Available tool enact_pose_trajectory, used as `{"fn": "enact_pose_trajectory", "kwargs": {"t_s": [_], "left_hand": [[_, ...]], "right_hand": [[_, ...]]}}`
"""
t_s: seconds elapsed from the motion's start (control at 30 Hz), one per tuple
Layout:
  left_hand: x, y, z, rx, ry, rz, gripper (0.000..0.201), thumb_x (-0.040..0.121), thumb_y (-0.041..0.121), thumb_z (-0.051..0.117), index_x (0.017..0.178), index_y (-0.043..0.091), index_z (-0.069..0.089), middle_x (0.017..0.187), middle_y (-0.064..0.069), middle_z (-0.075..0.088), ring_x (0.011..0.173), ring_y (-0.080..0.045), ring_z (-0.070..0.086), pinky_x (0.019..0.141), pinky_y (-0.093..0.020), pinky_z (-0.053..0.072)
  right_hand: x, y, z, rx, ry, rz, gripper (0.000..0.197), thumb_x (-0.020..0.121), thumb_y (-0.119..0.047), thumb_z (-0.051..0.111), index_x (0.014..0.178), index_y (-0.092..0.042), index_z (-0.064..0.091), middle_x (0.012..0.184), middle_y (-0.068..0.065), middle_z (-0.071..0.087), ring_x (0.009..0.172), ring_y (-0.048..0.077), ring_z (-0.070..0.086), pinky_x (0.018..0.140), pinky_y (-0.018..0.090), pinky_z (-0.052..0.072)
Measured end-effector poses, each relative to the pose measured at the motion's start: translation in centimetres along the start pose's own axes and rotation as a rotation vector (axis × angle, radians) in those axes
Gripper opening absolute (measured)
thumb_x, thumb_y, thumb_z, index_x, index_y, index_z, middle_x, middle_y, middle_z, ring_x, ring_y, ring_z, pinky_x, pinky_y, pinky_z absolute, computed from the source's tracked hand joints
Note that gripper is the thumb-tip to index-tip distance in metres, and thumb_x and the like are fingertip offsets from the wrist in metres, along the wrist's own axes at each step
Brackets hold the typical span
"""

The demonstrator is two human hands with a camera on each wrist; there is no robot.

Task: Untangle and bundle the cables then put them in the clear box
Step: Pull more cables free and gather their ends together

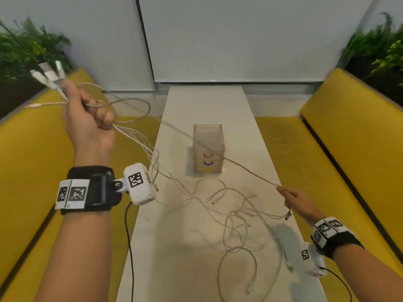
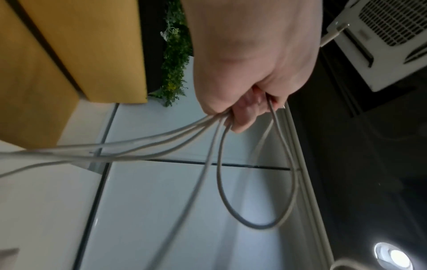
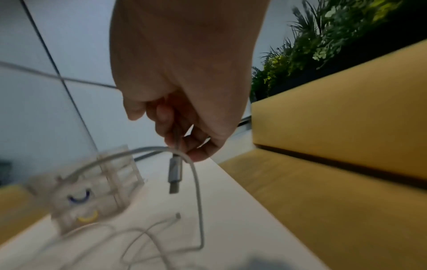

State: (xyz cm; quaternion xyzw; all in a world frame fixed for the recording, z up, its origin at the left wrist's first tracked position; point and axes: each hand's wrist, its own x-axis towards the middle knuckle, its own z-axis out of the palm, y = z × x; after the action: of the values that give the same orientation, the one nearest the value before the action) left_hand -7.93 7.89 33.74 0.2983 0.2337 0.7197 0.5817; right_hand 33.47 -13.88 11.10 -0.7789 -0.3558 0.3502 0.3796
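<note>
Up at the left, the left hand (image 1: 89, 123) is raised above the yellow bench (image 1: 32, 149), its grip curled tight round a bunch of white cables (image 1: 139, 138) whose plug ends (image 1: 51, 73) stick out above the fist. In the left wrist view the fingers (image 2: 245, 113) fold over several strands, and one strand hangs below them in a loop (image 2: 256, 182). A single grey braided cable (image 1: 218, 151) runs taut from that fist, across in front of the clear box (image 1: 208, 149), down to the right hand (image 1: 298, 201). The right hand's grip pinches this cable near its end, with the metal USB plug (image 3: 174, 175) dangling just below the fingertips (image 3: 171, 138). The clear box stands upright in the middle of the white tabletop (image 1: 207, 101), showing red, blue and yellow curved marks on its near side. The other white cables lie in a loose tangle (image 1: 239, 214) on the tabletop between the box and the person, some strands rising to the left fist.
</note>
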Motion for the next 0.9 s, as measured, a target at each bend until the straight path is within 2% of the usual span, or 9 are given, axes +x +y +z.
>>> {"fn": "enact_pose_trajectory", "kwargs": {"t_s": [0.1, 0.23, 0.3, 0.4, 0.53, 0.67, 0.73, 0.8, 0.9], "left_hand": [[-1.1, -0.9, 0.2, 0.174, -0.118, -0.075, 0.042, 0.100, 0.038, 0.057, 0.061, 0.023, 0.048, 0.050, 0.007, 0.032, 0.046, -0.009, 0.024, 0.040, -0.022, 0.019], [-1.9, -2.4, 0.7, 0.281, -0.164, -0.085, 0.039, 0.097, 0.030, 0.062, 0.062, 0.022, 0.049, 0.049, 0.008, 0.032, 0.045, -0.009, 0.022, 0.039, -0.023, 0.019], [-1.3, -2.1, 0.3, 0.228, -0.096, -0.075, 0.038, 0.098, 0.029, 0.061, 0.062, 0.022, 0.047, 0.050, 0.007, 0.031, 0.044, -0.009, 0.023, 0.039, -0.023, 0.020], [-0.7, -1.6, -0.2, 0.208, -0.129, -0.135, 0.039, 0.096, 0.029, 0.059, 0.059, 0.023, 0.047, 0.050, 0.007, 0.031, 0.042, -0.009, 0.022, 0.038, -0.022, 0.019], [-1.8, -2.3, -0.7, 0.462, -0.543, -0.258, 0.035, 0.097, 0.028, 0.057, 0.064, 0.016, 0.058, 0.047, 0.009, 0.034, 0.038, -0.007, 0.023, 0.035, -0.020, 0.018], [-3.0, -3.2, -0.6, 0.747, -0.820, -0.320, 0.042, 0.086, 0.039, 0.070, 0.060, 0.006, 0.065, 0.042, 0.006, 0.027, 0.041, -0.015, 0.014, 0.042, -0.023, 0.013], [-3.2, -3.6, -0.6, 0.771, -0.819, -0.331, 0.048, 0.079, 0.048, 0.075, 0.059, 0.006, 0.061, 0.043, 0.005, 0.028, 0.042, -0.015, 0.015, 0.043, -0.024, 0.012], [-3.3, -3.9, -0.7, 0.707, -0.814, -0.378, 0.051, 0.078, 0.050, 0.076, 0.061, 0.008, 0.052, 0.046, 0.005, 0.027, 0.041, -0.012, 0.016, 0.043, -0.023, 0.012], [-3.4, -3.8, -1.1, 0.586, -0.821, -0.453, 0.038, 0.085, 0.032, 0.071, 0.069, 0.015, 0.040, 0.052, 0.002, 0.025, 0.041, -0.011, 0.017, 0.040, -0.021, 0.010]], "right_hand": [[-0.1, 0.3, -0.2, -0.032, -0.123, 0.026, 0.039, 0.096, -0.031, 0.059, 0.066, -0.010, 0.045, 0.057, 0.000, 0.038, 0.057, 0.019, 0.037, 0.071, 0.041, 0.041], [0.3, -0.9, -0.2, -0.192, -0.270, 0.013, 0.034, 0.095, -0.035, 0.060, 0.070, -0.015, 0.049, 0.060, -0.003, 0.036, 0.055, 0.015, 0.035, 0.056, 0.033, 0.032], [0.8, -0.3, -0.9, -0.336, -0.218, -0.042, 0.033, 0.095, -0.035, 0.059, 0.074, -0.013, 0.047, 0.067, 0.000, 0.044, 0.064, 0.017, 0.040, 0.063, 0.033, 0.033], [0.6, 1.0, -0.9, -0.385, -0.370, 0.019, 0.030, 0.090, -0.042, 0.051, 0.087, -0.013, 0.059, 0.091, 0.003, 0.062, 0.085, 0.021, 0.055, 0.078, 0.035, 0.044], [-0.1, 0.7, 0.8, -0.356, -0.570, 0.164, 0.042, 0.103, -0.032, 0.033, 0.113, -0.016, 0.069, 0.118, 0.005, 0.069, 0.117, 0.020, 0.058, 0.106, 0.038, 0.037], [0.2, 0.1, 2.9, -0.442, -0.867, 0.425, 0.072, 0.100, -0.046, 0.018, 0.088, -0.009, 0.080, 0.105, 0.005, 0.078, 0.112, 0.021, 0.065, 0.116, 0.035, 0.029], [0.3, -0.5, 4.1, -0.611, -0.892, 0.466, 0.072, 0.097, -0.058, 0.027, 0.081, -0.010, 0.079, 0.095, 0.005, 0.079, 0.094, 0.018, 0.071, 0.106, 0.034, 0.044], [0.7, -0.4, 5.5, -0.778, -0.734, 0.271, 0.057, 0.096, -0.053, 0.042, 0.078, -0.012, 0.077, 0.093, 0.007, 0.079, 0.077, 0.016, 0.068, 0.082, 0.027, 0.054], [1.9, 0.8, 7.8, -0.820, -0.444, -0.112, 0.020, 0.095, -0.035, 0.054, 0.083, -0.021, 0.062, 0.079, -0.002, 0.065, 0.080, 0.018, 0.058, 0.059, 0.019, 0.038]]}}
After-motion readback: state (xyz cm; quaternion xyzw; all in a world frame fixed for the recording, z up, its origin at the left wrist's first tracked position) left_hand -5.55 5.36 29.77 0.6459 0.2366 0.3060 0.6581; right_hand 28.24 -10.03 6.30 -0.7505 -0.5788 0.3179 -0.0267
